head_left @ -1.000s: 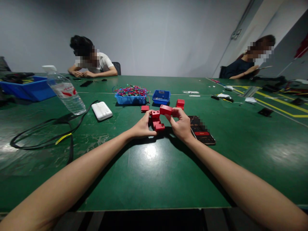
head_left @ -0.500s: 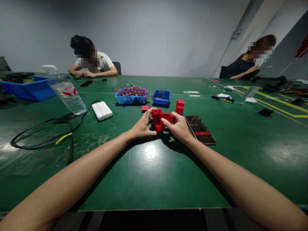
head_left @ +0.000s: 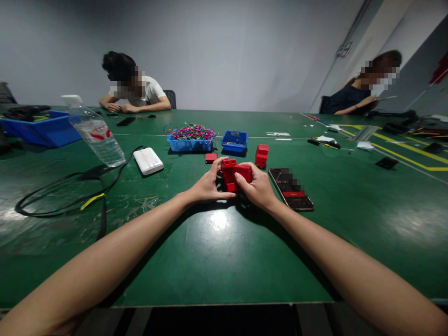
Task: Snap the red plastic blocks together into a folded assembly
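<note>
Just above the table, my left hand (head_left: 207, 185) is curved around a red block with round holes (head_left: 229, 171), thumb and fingers on its left side. My right hand (head_left: 261, 187) grips a smaller red block (head_left: 243, 173), its thumb on the near face. The two red pieces touch, or nearly so; their contact is partly hidden by the fingers. Beyond my right hand stands another red block (head_left: 262, 156). A flat red piece (head_left: 211, 158) lies beyond my left hand. To the right of my right hand rests a phone (head_left: 292, 190) with a lit screen.
A blue bin of coloured wires (head_left: 191, 145) and a small blue tray (head_left: 234, 148) sit farther back. At left are a tilted water bottle (head_left: 98, 135), a white box-shaped device (head_left: 148, 161) and a looped black cable (head_left: 59, 214). Two people sit across the green table (head_left: 224, 261).
The red block in my right hand has turned slightly, showing a broader face. My left thumb has stretched farther right beneath the block. Everything else on the table is unmoved.
</note>
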Demonstrator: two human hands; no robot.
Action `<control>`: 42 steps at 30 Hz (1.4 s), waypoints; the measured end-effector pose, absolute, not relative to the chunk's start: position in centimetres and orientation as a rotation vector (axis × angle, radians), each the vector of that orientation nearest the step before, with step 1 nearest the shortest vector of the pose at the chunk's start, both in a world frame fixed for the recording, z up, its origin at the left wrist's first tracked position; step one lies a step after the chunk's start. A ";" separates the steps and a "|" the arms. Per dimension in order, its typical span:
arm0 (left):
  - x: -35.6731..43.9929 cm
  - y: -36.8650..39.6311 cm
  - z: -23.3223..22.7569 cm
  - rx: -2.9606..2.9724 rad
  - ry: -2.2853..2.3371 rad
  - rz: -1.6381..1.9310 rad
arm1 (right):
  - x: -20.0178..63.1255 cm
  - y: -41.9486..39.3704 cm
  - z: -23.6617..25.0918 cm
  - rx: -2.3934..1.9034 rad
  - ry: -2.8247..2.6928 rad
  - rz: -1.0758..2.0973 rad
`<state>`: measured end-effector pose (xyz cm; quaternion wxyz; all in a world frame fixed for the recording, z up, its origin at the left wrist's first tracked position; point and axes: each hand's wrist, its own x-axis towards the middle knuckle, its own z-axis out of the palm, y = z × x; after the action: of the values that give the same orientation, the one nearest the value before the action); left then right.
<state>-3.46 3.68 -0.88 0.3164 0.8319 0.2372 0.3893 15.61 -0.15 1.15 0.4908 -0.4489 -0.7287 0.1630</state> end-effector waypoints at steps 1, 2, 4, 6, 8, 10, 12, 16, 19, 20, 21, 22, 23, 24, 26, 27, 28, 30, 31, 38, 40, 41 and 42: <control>-3.4 3.7 -0.8 2.188 0.637 1.028 | 15.6 -0.1 1.1 -1.090 -1.766 0.404; -3.4 3.7 -0.8 2.188 0.655 1.032 | 15.6 -0.1 1.1 -1.093 -1.763 0.415; -3.3 3.7 -0.8 2.206 0.687 1.053 | 15.5 -0.1 1.0 -1.104 -1.756 0.445; -3.3 3.9 -0.8 2.243 0.698 1.101 | 15.4 -0.1 1.0 -1.094 -1.756 0.498; -3.4 4.0 -0.8 2.275 0.705 1.158 | 15.2 -0.2 0.9 -1.071 -1.768 0.567; -3.5 4.1 -0.8 2.280 0.728 1.191 | 15.0 -0.4 0.9 -1.065 -1.789 0.629; -3.7 4.1 -0.8 2.265 0.743 1.189 | 14.8 -0.5 0.8 -1.079 -1.814 0.665; -3.8 4.3 -0.9 2.212 0.716 1.152 | 14.9 -0.5 0.8 -1.042 -1.858 0.716; -3.9 4.4 -0.9 2.208 0.724 1.136 | 15.1 -0.1 0.7 -0.978 -1.869 0.787; -3.9 4.4 -0.9 2.209 0.736 1.128 | 15.1 0.0 0.7 -0.956 -1.861 0.832; -3.9 4.4 -0.9 2.207 0.751 1.119 | 15.2 0.2 0.7 -0.932 -1.843 0.883; -3.8 4.4 -0.8 2.204 0.767 1.111 | 15.2 0.3 0.7 -0.909 -1.818 0.939; -3.8 4.3 -0.8 2.200 0.775 1.105 | 15.2 0.3 0.8 -0.892 -1.788 0.991; -3.8 4.3 -0.7 2.197 0.776 1.102 | 15.2 0.3 0.8 -0.882 -1.757 1.039; -3.8 4.2 -0.7 2.192 0.767 1.100 | 15.1 0.3 1.0 -0.886 -1.709 1.114; -3.8 4.2 -0.7 2.189 0.759 1.100 | 15.1 0.2 1.0 -0.893 -1.693 1.137; -3.8 4.2 -0.8 2.185 0.750 1.099 | 15.0 0.1 1.1 -0.899 -1.681 1.148; -3.8 4.2 -0.9 2.176 0.737 1.099 | 14.9 0.1 1.1 -0.904 -1.673 1.130; -3.8 4.3 -0.9 2.171 0.730 1.099 | 14.9 0.1 1.0 -0.907 -1.678 1.103; -3.8 4.3 -1.1 2.130 0.679 1.081 | 15.0 0.2 1.1 -0.954 -1.750 0.946; -3.8 4.3 -1.1 2.131 0.671 1.080 | 15.1 0.1 1.2 -0.963 -1.780 0.880; -3.9 4.3 -1.1 2.129 0.670 1.078 | 15.0 0.0 1.2 -0.974 -1.792 0.836; -3.9 4.3 -1.1 2.124 0.670 1.076 | 15.0 -0.1 1.3 -0.988 -1.799 0.797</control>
<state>-3.87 4.33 -1.09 0.3278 0.8114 0.2559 0.4108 15.00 -0.07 1.27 0.4529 -0.3999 -0.7286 0.3226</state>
